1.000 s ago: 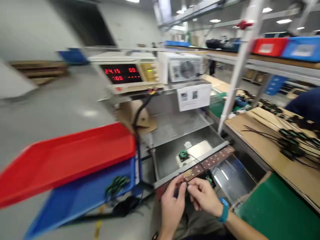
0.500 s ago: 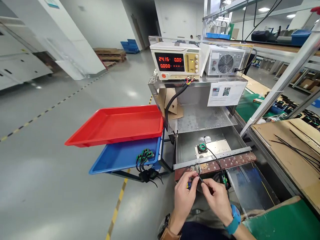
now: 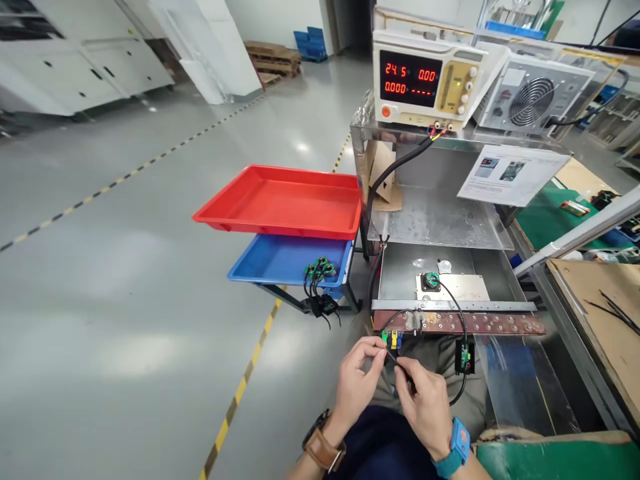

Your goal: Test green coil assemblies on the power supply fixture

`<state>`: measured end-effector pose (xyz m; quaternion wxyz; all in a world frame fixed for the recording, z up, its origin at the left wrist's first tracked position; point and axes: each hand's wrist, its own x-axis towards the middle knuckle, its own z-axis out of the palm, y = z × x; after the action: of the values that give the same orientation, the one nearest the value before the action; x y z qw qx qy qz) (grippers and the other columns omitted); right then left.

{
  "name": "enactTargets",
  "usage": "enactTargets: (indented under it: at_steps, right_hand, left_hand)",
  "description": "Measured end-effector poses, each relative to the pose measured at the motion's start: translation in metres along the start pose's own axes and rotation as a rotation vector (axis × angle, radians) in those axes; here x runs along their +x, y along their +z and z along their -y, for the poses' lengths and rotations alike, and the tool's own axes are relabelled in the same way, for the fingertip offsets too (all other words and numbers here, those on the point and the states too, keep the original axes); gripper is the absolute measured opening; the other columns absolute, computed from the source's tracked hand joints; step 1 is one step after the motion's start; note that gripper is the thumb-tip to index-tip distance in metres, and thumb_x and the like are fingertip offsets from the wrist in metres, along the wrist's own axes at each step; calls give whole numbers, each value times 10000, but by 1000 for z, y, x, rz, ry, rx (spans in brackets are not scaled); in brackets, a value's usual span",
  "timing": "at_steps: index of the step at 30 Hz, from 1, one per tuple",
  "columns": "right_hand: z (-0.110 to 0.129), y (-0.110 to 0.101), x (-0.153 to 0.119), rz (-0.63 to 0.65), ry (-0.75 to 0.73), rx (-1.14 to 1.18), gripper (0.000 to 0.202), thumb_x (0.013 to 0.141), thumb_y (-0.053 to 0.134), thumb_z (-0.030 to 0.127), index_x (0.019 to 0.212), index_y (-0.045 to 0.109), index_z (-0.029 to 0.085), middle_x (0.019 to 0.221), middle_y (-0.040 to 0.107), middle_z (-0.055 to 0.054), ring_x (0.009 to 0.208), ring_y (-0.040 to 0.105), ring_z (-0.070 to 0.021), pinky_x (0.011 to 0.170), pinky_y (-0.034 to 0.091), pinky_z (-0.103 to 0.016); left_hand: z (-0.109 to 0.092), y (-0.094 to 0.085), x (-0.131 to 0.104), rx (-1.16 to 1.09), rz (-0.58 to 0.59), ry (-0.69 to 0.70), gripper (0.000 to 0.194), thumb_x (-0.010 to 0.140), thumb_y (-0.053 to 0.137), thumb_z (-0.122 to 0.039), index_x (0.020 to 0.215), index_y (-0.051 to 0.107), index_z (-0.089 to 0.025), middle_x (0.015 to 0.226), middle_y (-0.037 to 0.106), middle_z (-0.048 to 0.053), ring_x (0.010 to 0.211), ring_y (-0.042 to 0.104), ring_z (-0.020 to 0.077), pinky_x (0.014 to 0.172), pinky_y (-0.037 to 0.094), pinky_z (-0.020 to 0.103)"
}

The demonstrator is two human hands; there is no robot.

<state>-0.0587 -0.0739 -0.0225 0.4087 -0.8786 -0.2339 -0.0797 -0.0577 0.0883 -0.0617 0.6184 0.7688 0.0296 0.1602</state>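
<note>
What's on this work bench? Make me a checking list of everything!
Surface: steel bench with a brown strip along its front.
Job's things: thin black wire running from a green coil part; small green and yellow connector.
Clutter: red tray, blue tray holding green parts.
Grippers: left hand and right hand pinch the wire end together.
Cables: thick black cable from the power supply.
Surroundings: grey factory floor.

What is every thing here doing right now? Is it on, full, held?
Power supply: on, red digits lit.
Red tray: empty.
Blue tray: holds a few green parts with black wires.
Green coil: sitting on the metal plate.
Black wire: pinched by left hand and right hand.
</note>
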Motion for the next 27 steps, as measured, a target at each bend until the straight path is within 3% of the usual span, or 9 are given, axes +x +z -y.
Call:
enactTargets:
  at_steps: [5, 10, 14, 19, 27]
  right_hand:
    - [3, 14, 14, 52, 68, -4, 210, 1007, 436, 236, 977, 636, 179, 710, 671, -15, 557, 615, -141, 573, 362, -250]
    - [-4, 26, 30, 126, 199, -189, 174, 953, 454, 203, 864, 601, 180, 619, 619, 0, 526, 591, -158, 563, 268, -277]
    - [-6, 30, 37, 207, 279, -247, 123, 934, 502, 184, 852, 593, 185, 636, 639, 0, 569, 619, -167, 579, 236, -290]
    - [-2, 29, 48, 286, 312, -295, 117, 916, 534, 142, 824, 590, 189, 660, 659, 0, 601, 626, -161, 586, 211, -308]
    - [2, 27, 63, 353, 280, -353, 102, 901, 540, 138, 863, 625, 178, 765, 715, -34, 696, 672, -179, 596, 234, -313]
  left_hand:
    - [15, -20, 15, 100, 121, -18, 211, 985, 530, -334, 886, 641, -184, 910, 695, 53, 791, 668, 167, 731, 559, 288]
    - [21, -20, 15, 265, 73, 14, 244, 997, 486, -289, 1180, 626, -209, 1088, 663, 84, 1013, 631, 220, 900, 523, 391]
    - [21, -12, 7, 329, 114, 96, 233, 996, 474, -225, 1168, 632, -217, 1145, 646, 77, 1084, 609, 218, 957, 518, 400]
    - [18, -6, 6, 494, 158, 232, 310, 950, 469, -87, 1209, 612, -180, 1122, 636, 88, 1032, 597, 222, 899, 542, 388]
    - [14, -1, 12, 709, 159, 268, 316, 872, 466, -19, 1105, 622, -163, 1032, 648, 75, 945, 603, 238, 812, 541, 374]
